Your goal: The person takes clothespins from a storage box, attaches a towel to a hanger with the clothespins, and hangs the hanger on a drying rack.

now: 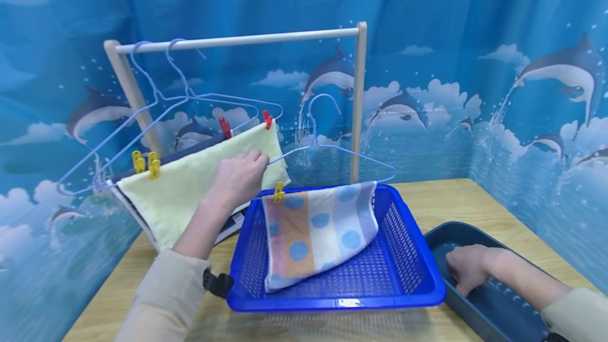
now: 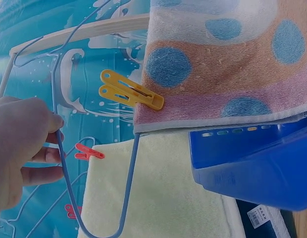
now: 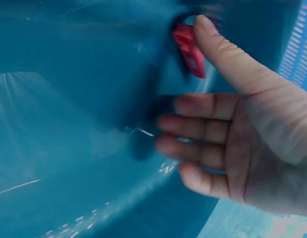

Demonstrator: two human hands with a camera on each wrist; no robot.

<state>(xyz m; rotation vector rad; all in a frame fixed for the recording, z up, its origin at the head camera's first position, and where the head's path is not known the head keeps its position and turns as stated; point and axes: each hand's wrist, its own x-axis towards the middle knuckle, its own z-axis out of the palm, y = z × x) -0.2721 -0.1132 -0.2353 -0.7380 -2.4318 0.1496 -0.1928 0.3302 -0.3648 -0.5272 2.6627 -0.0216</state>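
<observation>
My left hand (image 1: pixel 241 174) grips one side of a light-blue hanger (image 2: pixel 63 163). Over that hanger drapes a small towel (image 1: pixel 328 226) with stripes and blue dots, hanging above the blue basket (image 1: pixel 408 300). A yellow clothespin (image 2: pixel 131 90) clamps the towel's left corner to the hanger; in the head view no clothespin shows on its right corner. My right hand (image 3: pixel 242 144) reaches into the dark tray (image 1: pixel 467 231), fingers apart and loosely bent. By the thumb lies a red clothespin (image 3: pixel 189 49); whether the thumb touches it I cannot tell.
A drying rack (image 1: pixel 237 40) stands behind, its rod carrying two more hangers at the left. From the front one hangs a pale yellow towel (image 1: pixel 185 199), pinned with yellow and red clothespins; a dark cloth (image 1: pixel 199 146) hangs behind it. A dolphin-print curtain (image 1: pixel 427 25) surrounds the wooden table (image 1: pixel 437 194).
</observation>
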